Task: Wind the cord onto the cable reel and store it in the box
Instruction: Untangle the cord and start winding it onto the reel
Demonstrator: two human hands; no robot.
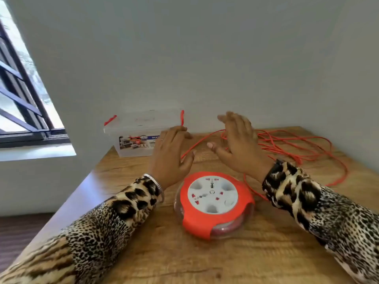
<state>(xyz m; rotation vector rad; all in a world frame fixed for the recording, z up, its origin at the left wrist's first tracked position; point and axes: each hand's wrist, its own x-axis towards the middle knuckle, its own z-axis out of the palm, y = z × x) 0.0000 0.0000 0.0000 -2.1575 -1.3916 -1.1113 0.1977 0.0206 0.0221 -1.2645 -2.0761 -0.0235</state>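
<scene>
A round red and white cable reel (214, 203) with sockets on its face lies flat on the wooden table (225, 261), near me. Its red cord (303, 148) sprawls in loose loops over the right back of the table. One strand runs from the pile leftward to my left hand (171, 154). That hand hovers beyond the reel with fingers relaxed, the strand passing by its thumb. My right hand (240, 144) is raised over the cord with its fingers spread and holds nothing. A clear plastic box (135, 138) with red latches stands at the back left, against the wall.
A grey wall rises right behind the table. The table's left edge drops to a dark floor, and a barred window (24, 95) is at the far left. Patterned sleeves cover both forearms.
</scene>
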